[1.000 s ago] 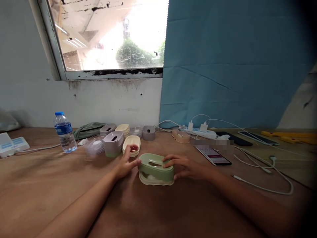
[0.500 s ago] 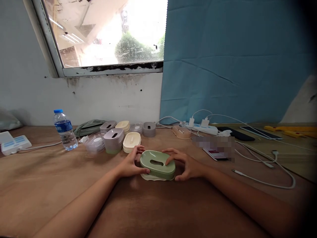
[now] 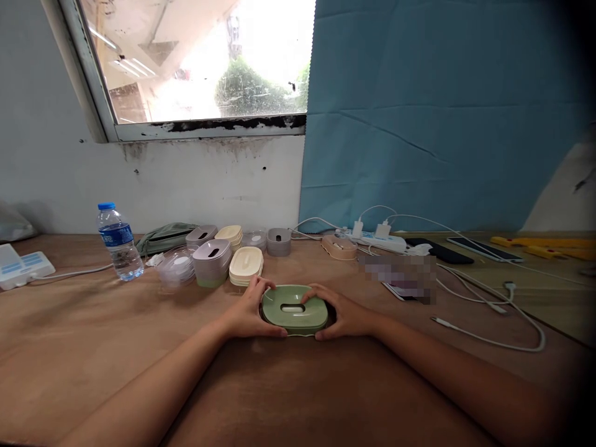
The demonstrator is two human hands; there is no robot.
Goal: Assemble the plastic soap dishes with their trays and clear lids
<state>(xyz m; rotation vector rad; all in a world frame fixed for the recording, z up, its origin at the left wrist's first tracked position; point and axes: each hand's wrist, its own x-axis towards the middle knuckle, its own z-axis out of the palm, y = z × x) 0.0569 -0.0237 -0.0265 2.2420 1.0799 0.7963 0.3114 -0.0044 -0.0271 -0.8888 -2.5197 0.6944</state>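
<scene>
A green oval plastic cover (image 3: 295, 316) with a slot in its top sits on the table in front of me. Something pale shows through the slot, and a thin pale edge shows along its bottom front. My left hand (image 3: 251, 312) grips the left end, thumb along the front and fingers at the back rim. On the other end, my right hand (image 3: 343, 313) has its index finger on top near the slot and its thumb at the lower front corner. Just behind my left hand stands a stack of cream oval pieces (image 3: 246, 264).
Behind are lilac slotted covers (image 3: 213, 257), clear plastic pieces (image 3: 177, 266), a grey cover (image 3: 279, 243) and a peach oval box (image 3: 339, 247). A water bottle (image 3: 120, 242) stands left. White cables (image 3: 493, 343), a power strip (image 3: 377, 239) and phones lie right on the brown table (image 3: 298, 391).
The green cover has gone from tilted to level over the pale piece beneath it. My right thumb has come in against its front corner, and the left thumb has slid slightly right.
</scene>
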